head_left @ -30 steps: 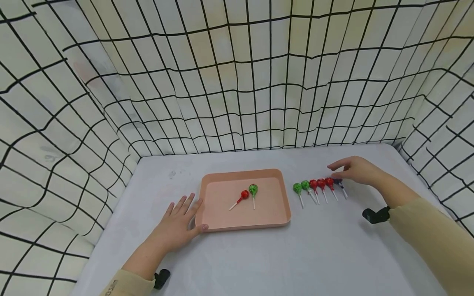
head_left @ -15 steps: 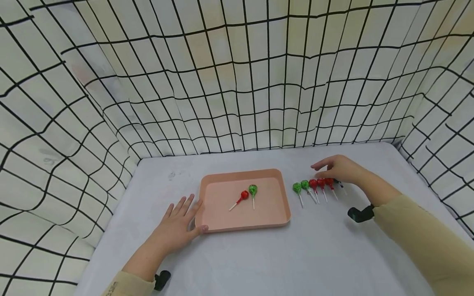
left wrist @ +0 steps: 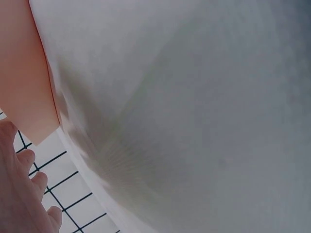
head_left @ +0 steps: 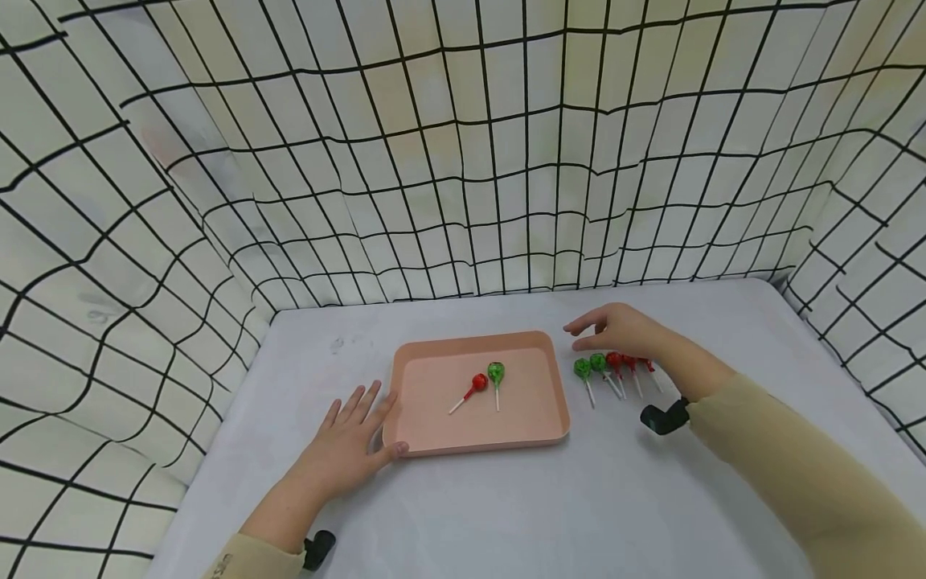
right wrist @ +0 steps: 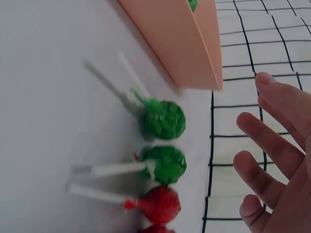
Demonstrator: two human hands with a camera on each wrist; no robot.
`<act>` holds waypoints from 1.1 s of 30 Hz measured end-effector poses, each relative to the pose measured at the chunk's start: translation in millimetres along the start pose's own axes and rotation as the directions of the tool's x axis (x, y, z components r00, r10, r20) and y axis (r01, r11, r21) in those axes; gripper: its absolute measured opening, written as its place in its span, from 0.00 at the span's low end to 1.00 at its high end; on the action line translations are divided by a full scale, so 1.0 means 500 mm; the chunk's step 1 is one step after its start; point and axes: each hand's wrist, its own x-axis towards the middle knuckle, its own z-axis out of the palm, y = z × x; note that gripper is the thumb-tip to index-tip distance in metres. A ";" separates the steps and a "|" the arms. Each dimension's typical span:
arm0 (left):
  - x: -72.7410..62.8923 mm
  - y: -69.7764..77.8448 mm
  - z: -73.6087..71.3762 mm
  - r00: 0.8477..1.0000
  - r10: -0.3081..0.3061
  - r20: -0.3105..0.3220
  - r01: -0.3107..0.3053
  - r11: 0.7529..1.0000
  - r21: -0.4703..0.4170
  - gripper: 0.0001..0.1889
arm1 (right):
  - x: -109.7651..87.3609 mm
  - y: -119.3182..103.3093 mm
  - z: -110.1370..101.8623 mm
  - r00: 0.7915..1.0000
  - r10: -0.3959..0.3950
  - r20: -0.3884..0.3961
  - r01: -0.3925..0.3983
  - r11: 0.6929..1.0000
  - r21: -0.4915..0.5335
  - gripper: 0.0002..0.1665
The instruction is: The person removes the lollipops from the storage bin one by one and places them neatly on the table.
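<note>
My left hand (head_left: pixel 347 442) is spread flat at the left edge of a pink tray (head_left: pixel 441 430), fingers straight and thumb at the near corner. In the tray lie a red lollipop (head_left: pixel 478 383) and a green lollipop (head_left: pixel 495 372). To the right of the tray a row of lollipops lies on the table, two green lollipops (head_left: pixel 583 368) at the tray end and several red lollipops (head_left: pixel 614 360) beyond. Over this row hovers my right hand (head_left: pixel 625 330), fingers loosely bent and holding nothing. In the right wrist view its fingers (right wrist: pixel 265 179) stand apart from the green lollipop heads (right wrist: pixel 165 120).
A white cloth covers the table (head_left: pixel 463 507). White walls with a black grid (head_left: pixel 506 161) enclose it at the back and sides. Each wrist carries a small black device (head_left: pixel 664 416).
My right hand has moved left along the row toward the tray. The dark lollipop at the row's right end is now hidden behind it. The left hand and tray stay put.
</note>
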 end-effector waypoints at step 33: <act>0.002 0.000 0.001 1.000 -0.004 0.001 0.004 1.000 0.011 0.46 | 0.103 -0.172 0.105 0.978 -0.132 0.159 0.169 0.953 -0.251 0.19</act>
